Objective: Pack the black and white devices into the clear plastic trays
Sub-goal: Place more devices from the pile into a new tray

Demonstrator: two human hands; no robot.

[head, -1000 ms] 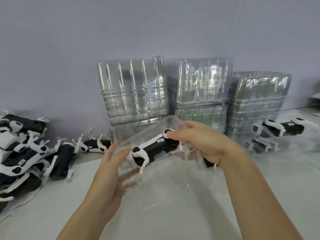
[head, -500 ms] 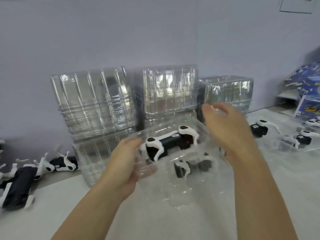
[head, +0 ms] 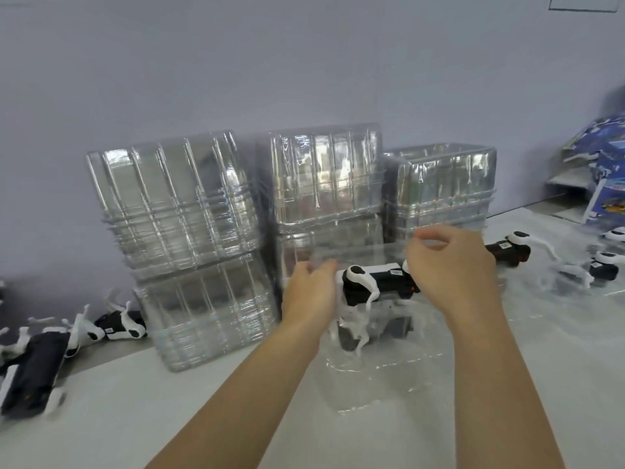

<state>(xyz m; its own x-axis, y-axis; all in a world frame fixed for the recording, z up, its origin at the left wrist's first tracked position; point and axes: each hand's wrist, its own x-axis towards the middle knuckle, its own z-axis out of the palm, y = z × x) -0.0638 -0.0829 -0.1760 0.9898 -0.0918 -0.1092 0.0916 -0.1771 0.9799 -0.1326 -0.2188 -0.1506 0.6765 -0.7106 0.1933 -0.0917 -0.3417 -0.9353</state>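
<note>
I hold a clear plastic tray [head: 363, 255] just above the table, in front of the tray stacks. A black and white device [head: 378, 286] lies in it, lengthwise between my hands. My left hand [head: 309, 294] grips the tray's left end, and the fingers of my right hand [head: 451, 269] curl over its right rim. A second device [head: 375, 331] shows blurred through the plastic, lower down on the table.
Tall stacks of clear trays [head: 176, 204] [head: 324, 174] [head: 439, 187] stand against the wall. Loose devices lie at the left [head: 33, 370] [head: 118, 324] and at the right [head: 507, 252] [head: 602, 270] on clear plastic film. Blue printed boxes [head: 605, 187] stand at the far right.
The tray with the device has dropped lower and levelled out. My right hand, spread beside it half a second ago, now curls on its right rim. My view has swung right.
</note>
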